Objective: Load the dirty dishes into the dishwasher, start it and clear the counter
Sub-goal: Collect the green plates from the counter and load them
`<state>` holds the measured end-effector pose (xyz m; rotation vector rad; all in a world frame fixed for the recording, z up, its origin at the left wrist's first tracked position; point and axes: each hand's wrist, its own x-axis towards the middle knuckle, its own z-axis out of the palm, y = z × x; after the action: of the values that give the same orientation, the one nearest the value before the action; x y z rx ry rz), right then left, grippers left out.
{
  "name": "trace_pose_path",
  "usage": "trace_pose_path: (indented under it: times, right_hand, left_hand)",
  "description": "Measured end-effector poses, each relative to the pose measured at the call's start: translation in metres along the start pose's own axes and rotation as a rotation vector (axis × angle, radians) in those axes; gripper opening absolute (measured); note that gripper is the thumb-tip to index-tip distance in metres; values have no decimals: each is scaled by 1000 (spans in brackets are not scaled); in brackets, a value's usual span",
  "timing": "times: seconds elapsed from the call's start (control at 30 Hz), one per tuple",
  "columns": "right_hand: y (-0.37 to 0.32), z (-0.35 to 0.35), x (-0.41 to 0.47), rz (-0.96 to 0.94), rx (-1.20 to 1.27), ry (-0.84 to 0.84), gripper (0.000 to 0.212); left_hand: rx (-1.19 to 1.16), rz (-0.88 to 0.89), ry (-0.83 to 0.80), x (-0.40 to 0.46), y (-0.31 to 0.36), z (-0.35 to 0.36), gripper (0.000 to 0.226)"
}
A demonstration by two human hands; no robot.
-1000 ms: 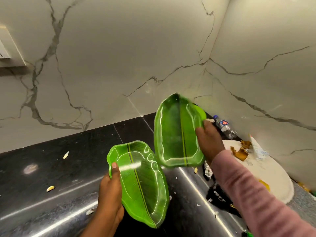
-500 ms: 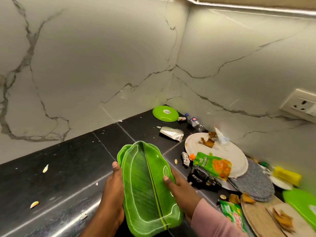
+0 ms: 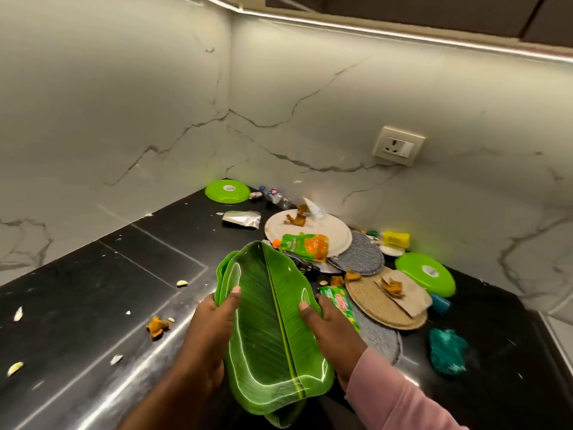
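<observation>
Now, left hand (image 3: pixel 207 333) and right hand (image 3: pixel 333 328) clasp stacked leaf plates (image 3: pixel 269 321) (empty), white plate (image 3: pixel 335 234) — scraps, packet.

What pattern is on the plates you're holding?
Green banana-leaf print on the plates, with a dark midrib and fine veins; seen in the head view.

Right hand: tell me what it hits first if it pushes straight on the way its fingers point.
The right hand points up-left across the stacked leaf plates, so likely the left hand gripping the opposite rim; depth is unclear.
</observation>
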<state>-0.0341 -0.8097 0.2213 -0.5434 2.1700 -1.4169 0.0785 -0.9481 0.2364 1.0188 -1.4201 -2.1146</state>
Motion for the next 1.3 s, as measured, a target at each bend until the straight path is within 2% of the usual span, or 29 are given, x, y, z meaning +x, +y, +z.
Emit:
trace_pose_path:
  times: [0.07, 0.2, 0.33, 0.43, 0.57, 0.63, 0.73, 1.0, 1.1, 1.2, 1.3]
  right_hand:
    - [9, -18, -38, -31, -30, 37, 10]
    - [32, -53, -112, -80, -138, 104, 18]
    - [72, -87, -190, -47, -138, 158, 17]
    - [100, -107, -244, 14, -104, 192, 15]
    - [124, -134, -319, 49, -123, 239, 6]
    - [134, -145, -351, 63, -98, 274, 11]
    - [151, -155, -403, 77, -84, 340, 19]
    - [228, -155, -550, 134, 34, 518, 10]
    - [255, -151, -601, 220, 30, 511, 11]
    - [282, -157, -651, 313, 40, 492, 16]
    - [308, -178, -688, 356, 45, 522, 16]
  left_hand:
    - [7, 3, -25, -35, -10, 15, 16]
    - [46, 18, -66, -103, -35, 42, 14]
    - [60, 10, -129, -182, -70, 68, 19]
    - [1, -64, -157, -225, -102, 78, 25]
    - [8, -121, -228, -286, -133, 93, 21]
    - [27, -135, -270, -312, -144, 101, 22]
    - [57, -133, -337, -351, -163, 109, 24]
    - [167, -190, -464, -462, -250, 106, 20]
    - [188, -240, -446, -502, -290, 94, 23]
    - [220, -292, -495, -544, -322, 97, 20]
    - [247, -308, -538, -573, -357, 116, 29]
